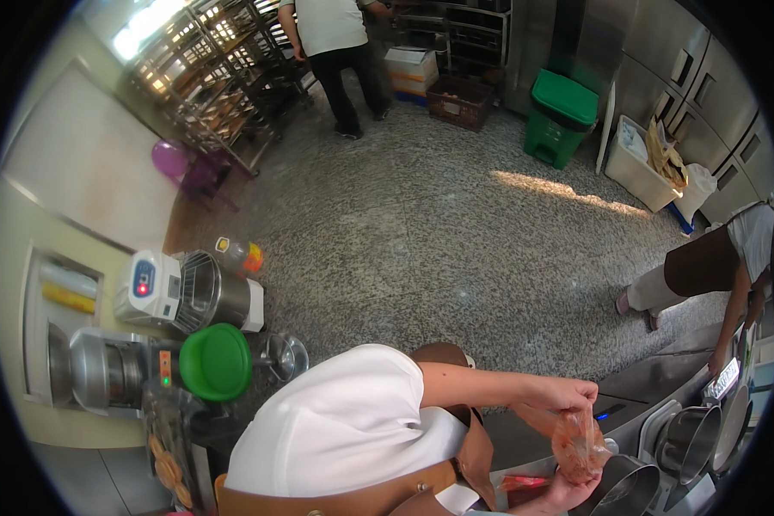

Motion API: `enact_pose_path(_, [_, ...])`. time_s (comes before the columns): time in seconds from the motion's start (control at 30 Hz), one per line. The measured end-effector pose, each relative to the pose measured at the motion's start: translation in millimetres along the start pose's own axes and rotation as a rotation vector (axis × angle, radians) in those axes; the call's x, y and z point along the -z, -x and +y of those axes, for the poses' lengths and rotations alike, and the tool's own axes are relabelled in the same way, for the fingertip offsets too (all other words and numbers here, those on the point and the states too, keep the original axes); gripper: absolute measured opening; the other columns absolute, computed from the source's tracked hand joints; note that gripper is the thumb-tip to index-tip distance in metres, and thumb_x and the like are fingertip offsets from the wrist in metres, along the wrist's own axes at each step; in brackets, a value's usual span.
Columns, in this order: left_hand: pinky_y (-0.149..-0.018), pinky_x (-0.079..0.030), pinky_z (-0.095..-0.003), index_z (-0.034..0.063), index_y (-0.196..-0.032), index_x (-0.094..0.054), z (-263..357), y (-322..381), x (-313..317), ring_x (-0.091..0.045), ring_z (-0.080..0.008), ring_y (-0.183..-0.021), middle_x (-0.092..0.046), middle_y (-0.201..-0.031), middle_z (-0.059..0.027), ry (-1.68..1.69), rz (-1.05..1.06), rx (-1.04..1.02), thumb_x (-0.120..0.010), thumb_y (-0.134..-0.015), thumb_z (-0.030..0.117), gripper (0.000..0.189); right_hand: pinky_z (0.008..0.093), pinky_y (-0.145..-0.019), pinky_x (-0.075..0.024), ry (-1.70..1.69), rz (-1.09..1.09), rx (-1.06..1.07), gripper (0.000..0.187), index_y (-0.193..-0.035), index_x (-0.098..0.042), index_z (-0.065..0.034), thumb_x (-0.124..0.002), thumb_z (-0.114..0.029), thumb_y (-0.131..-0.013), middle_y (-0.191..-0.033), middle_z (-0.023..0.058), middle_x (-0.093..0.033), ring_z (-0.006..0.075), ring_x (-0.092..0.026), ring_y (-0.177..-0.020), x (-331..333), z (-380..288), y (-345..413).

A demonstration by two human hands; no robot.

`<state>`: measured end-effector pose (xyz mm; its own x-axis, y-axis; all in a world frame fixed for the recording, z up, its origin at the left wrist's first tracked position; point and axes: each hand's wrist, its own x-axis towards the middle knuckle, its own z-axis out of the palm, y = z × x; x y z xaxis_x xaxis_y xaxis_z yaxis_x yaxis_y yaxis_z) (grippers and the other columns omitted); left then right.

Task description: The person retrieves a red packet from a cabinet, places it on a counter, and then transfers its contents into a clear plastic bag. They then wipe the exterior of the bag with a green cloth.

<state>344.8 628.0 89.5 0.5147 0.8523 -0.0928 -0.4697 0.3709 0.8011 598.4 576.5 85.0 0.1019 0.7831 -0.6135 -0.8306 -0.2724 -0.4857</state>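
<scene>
My left hand (pixel 574 393) pinches the gathered top of a clear plastic bag (pixel 580 442) that has reddish-brown contents. Below it in the picture, my right hand (pixel 571 491) holds the bag's lower part. The bag is over the edge of a metal counter, close to a steel pot (pixel 625 484). A red packet (pixel 522 482) lies beside my right wrist. The exact contents of the bag cannot be told.
More steel pots (pixel 690 445) line the counter. A co-worker in a brown apron (pixel 700 261) leans over it at right; another person (pixel 335 39) stands by the racks. Behind me are a green stool (pixel 216 361) and a mixer (pixel 213 290). A green bin (pixel 561 119) stands across the floor.
</scene>
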Motion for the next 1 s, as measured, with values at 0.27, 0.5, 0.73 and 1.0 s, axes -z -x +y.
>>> enact_pose_path(0.27, [-0.061, -0.044, -0.0249, 0.0063, -0.095, -0.047, 30.2, -0.7, -16.0, -0.052, -0.0080, -0.074, -0.056, -0.083, -0.0014, 0.290, -0.025, 0.007, -0.050, -0.092, 0.008, 0.005, 0.0447, -0.109, -0.0395, -0.004, -0.121, -0.041, 0.044, -0.131, -0.052, -0.0005, -0.046, -0.026, -0.097, -0.135, 0.0138, -0.055, 0.0291, -0.052, -0.126, 31.4, -19.6, -36.0])
enact_pose_path(0.5, [-0.069, -0.050, -0.0298, 0.0089, -0.098, -0.050, 25.2, -16.1, -2.4, -0.061, -0.0123, -0.078, -0.065, -0.088, -0.0054, 0.676, 0.000, -0.025, -0.047, -0.098, 0.013, 0.005, 0.0430, -0.105, -0.0435, -0.023, -0.173, 0.049, 0.043, -0.134, -0.051, -0.0011, -0.046, -0.026, -0.099, -0.136, 0.0125, -0.055, 0.0295, -0.055, -0.123, 43.5, -17.5, -47.3])
enact_pose_path(0.73, [-0.086, -0.050, -0.0329, 0.0079, -0.114, -0.054, 13.8, -8.0, 13.6, -0.061, -0.0132, -0.101, -0.064, -0.115, -0.0039, 0.737, -0.292, -0.030, -0.051, -0.099, 0.019, 0.019, 0.0431, -0.091, -0.0487, -0.255, -0.880, -0.209, 0.028, -0.118, -0.057, -0.0026, -0.050, -0.019, -0.095, -0.112, 0.0167, -0.060, 0.0286, -0.058, -0.103, 1.7, -7.1, -17.8])
enact_pose_path(1.0, [-0.110, -0.033, -0.0342, 0.0028, -0.139, -0.046, 28.5, -2.4, 5.1, -0.043, -0.0135, -0.130, -0.052, -0.139, -0.0042, 0.078, -0.427, -0.100, -0.075, -0.084, 0.008, 0.062, 0.0445, -0.097, -0.0493, -0.123, -0.518, 0.026, 0.049, -0.134, -0.050, -0.0031, -0.043, -0.037, -0.101, -0.131, 0.0152, -0.058, 0.0307, -0.059, -0.116, 4.8, -5.0, -9.6])
